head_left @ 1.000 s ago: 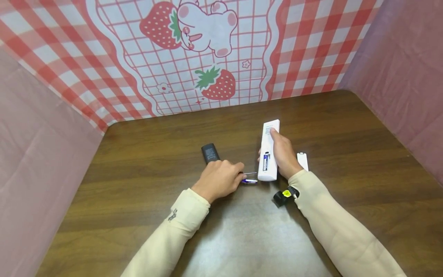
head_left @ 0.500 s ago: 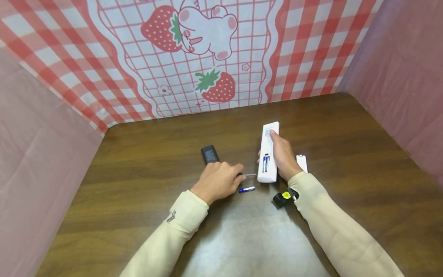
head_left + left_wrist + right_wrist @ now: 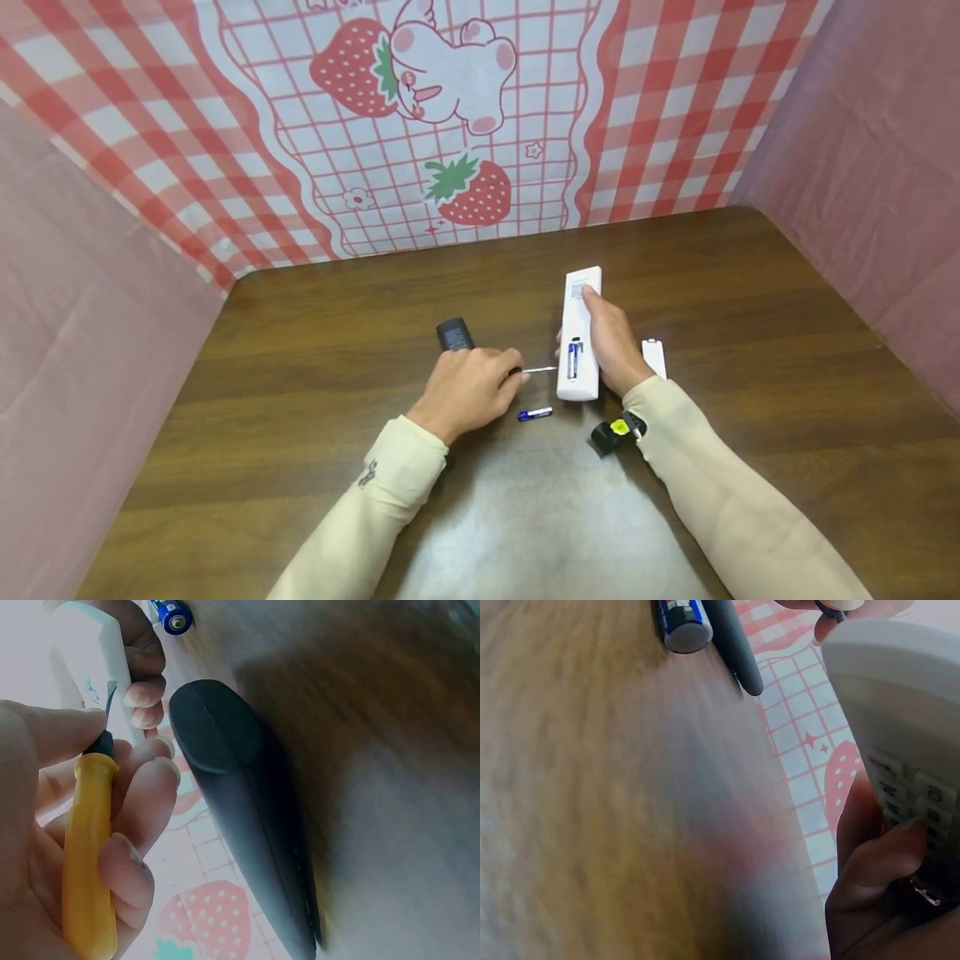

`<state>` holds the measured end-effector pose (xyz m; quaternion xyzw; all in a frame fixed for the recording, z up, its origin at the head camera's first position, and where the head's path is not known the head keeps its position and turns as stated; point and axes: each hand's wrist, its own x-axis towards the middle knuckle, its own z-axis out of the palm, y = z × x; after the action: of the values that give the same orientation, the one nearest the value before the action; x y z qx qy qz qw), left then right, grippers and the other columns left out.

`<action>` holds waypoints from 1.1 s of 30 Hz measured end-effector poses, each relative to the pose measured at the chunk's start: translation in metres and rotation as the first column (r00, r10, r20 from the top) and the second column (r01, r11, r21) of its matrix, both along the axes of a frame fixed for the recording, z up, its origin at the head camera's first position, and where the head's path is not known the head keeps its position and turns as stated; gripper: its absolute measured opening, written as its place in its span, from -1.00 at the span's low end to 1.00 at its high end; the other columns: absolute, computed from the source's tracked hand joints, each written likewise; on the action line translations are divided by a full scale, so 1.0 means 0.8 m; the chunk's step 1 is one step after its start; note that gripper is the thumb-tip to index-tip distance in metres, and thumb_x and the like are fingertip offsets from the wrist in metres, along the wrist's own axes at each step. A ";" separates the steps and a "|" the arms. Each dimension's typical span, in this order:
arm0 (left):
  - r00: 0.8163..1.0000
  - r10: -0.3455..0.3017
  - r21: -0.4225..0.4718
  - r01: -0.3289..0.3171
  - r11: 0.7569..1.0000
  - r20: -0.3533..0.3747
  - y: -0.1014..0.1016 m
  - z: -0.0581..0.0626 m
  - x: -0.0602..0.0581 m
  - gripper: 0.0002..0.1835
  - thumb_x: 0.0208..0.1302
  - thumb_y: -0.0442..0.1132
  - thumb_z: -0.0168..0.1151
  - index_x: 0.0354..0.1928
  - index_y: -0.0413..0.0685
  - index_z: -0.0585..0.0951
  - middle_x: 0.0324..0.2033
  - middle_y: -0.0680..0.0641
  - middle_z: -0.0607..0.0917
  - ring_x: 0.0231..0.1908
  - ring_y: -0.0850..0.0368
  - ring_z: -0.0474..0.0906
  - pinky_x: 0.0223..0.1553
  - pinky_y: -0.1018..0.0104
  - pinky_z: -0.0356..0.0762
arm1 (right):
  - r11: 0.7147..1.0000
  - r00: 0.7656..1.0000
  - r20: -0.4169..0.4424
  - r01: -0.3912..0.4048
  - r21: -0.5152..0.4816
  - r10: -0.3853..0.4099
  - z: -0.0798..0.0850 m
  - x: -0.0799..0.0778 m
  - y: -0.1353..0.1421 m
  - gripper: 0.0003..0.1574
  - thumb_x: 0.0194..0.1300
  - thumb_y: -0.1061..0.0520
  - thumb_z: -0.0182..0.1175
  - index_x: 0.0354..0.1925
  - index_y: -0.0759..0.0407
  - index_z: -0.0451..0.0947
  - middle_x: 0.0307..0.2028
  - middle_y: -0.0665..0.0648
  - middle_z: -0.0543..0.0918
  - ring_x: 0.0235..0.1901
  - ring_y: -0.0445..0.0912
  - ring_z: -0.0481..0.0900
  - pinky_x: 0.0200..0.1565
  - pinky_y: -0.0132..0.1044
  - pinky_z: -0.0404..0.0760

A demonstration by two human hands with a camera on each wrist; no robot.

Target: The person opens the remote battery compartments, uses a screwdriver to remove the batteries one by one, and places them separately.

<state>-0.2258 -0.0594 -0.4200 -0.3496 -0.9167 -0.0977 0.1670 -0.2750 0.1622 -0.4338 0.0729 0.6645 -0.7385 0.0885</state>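
Note:
My left hand (image 3: 472, 387) grips a screwdriver (image 3: 90, 855) by its yellow handle. The thin metal shaft points right, its tip close to the white remote control (image 3: 573, 321); whether they touch I cannot tell. My right hand (image 3: 617, 343) holds that remote tilted, back side up, thumb along its edge and fingers underneath on the button side. Its battery compartment lies uncovered, with one blue-and-silver battery (image 3: 574, 360) seen inside. Another battery (image 3: 535, 413) lies loose on the table, just in front of the left fingertips.
A black oblong object (image 3: 455, 334) with a printed label lies beyond the left hand. The white battery cover (image 3: 654, 358) rests right of the right hand. A black wrist mount (image 3: 604, 437) hangs at the right cuff. A checked cloth (image 3: 660, 108) backs the wooden table (image 3: 315, 333).
The loose battery, at first by the left fingertips, has dropped to the table nearer the body and lies still. The screwdriver shaft has risen slightly. The right hand still holds the remote.

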 end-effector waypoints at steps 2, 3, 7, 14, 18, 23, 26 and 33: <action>1.000 -0.006 -0.003 0.006 1.000 0.003 0.001 -0.001 0.001 -0.84 0.40 -0.01 0.22 -0.30 0.13 0.63 -0.49 0.18 0.67 -0.54 0.24 0.58 -0.57 0.19 0.49 | 1.000 1.000 -0.015 -0.001 -0.010 0.001 0.000 0.001 0.000 -0.30 0.55 -0.37 -0.26 0.03 0.22 0.34 -0.41 0.19 0.60 -0.55 -0.02 0.65 -0.42 -0.12 0.66; 1.000 -0.007 -0.007 0.007 1.000 0.004 0.001 -0.002 0.001 -0.83 0.41 -0.02 0.22 -0.31 0.12 0.62 -0.49 0.18 0.67 -0.54 0.24 0.58 -0.57 0.19 0.49 | 1.000 1.000 -0.022 -0.002 -0.017 0.001 0.000 0.001 -0.001 -0.30 0.55 -0.37 -0.26 0.03 0.23 0.34 -0.42 0.19 0.60 -0.55 -0.02 0.65 -0.43 -0.12 0.66; 1.000 -0.009 -0.019 0.009 1.000 0.006 0.001 -0.004 0.002 -0.81 0.43 -0.01 0.20 -0.32 0.11 0.60 -0.50 0.17 0.66 -0.54 0.23 0.58 -0.57 0.20 0.48 | 1.000 0.999 -0.045 -0.004 -0.027 0.003 0.000 0.002 -0.001 -0.29 0.55 -0.38 -0.26 0.02 0.23 0.35 -0.43 0.18 0.60 -0.55 -0.02 0.65 -0.43 -0.13 0.66; 0.999 0.014 -0.012 -0.013 1.000 0.032 -0.001 -0.001 0.001 -0.79 0.48 0.00 0.14 -0.20 0.04 0.59 -0.45 0.09 0.65 -0.51 0.19 0.59 -0.53 0.20 0.52 | 0.999 0.998 -0.061 -0.027 -0.028 0.025 0.000 0.001 0.000 -0.27 0.54 -0.39 -0.27 0.04 0.22 0.35 -0.37 0.22 0.61 -0.52 -0.02 0.66 -0.41 -0.14 0.66; 0.999 0.022 0.009 -0.023 1.000 0.039 -0.002 0.003 -0.001 -0.71 0.40 0.03 0.24 -0.06 -0.01 0.54 -0.33 0.03 0.68 -0.48 0.12 0.63 -0.49 0.17 0.57 | 0.999 0.998 -0.061 -0.025 -0.031 0.023 0.002 0.002 -0.001 -0.29 0.55 -0.38 -0.27 0.05 0.21 0.34 -0.35 0.26 0.61 -0.52 -0.03 0.66 -0.41 -0.15 0.66; 1.000 0.008 0.025 -0.007 1.000 -0.026 -0.002 0.006 -0.004 -0.73 0.36 -0.02 0.31 -0.13 -0.01 0.52 -0.35 0.03 0.63 -0.53 0.10 0.60 -0.54 0.17 0.55 | 0.998 0.998 -0.056 -0.011 -0.064 0.008 0.002 0.001 -0.001 -0.33 0.56 -0.35 -0.23 0.06 0.20 0.34 -0.40 0.22 0.60 -0.52 -0.05 0.64 -0.40 -0.15 0.67; 0.997 -0.006 0.036 0.008 0.999 -0.077 -0.002 0.007 -0.006 -0.77 0.38 -0.03 0.28 -0.16 -0.02 0.55 -0.38 0.03 0.61 -0.55 0.10 0.58 -0.58 0.17 0.53 | 0.998 0.998 -0.058 -0.014 -0.067 0.010 0.002 0.001 0.000 -0.33 0.56 -0.35 -0.23 0.06 0.21 0.34 -0.43 0.20 0.60 -0.53 -0.04 0.64 -0.41 -0.15 0.67; 0.991 -0.031 0.031 0.035 0.999 -0.131 0.000 0.009 -0.007 -0.79 0.42 -0.02 0.22 -0.22 0.00 0.58 -0.40 0.04 0.61 -0.58 0.10 0.57 -0.63 0.18 0.49 | 0.999 0.997 -0.056 -0.048 -0.013 0.047 0.000 0.005 0.002 -0.28 0.54 -0.40 -0.25 0.11 0.19 0.33 -0.36 0.21 0.61 -0.51 -0.02 0.65 -0.39 -0.14 0.66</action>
<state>-0.2315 -0.0593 -0.4124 -0.3676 -0.8962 -0.0924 0.2306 -0.2710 0.1638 -0.4337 0.0358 0.6628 -0.7428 0.0878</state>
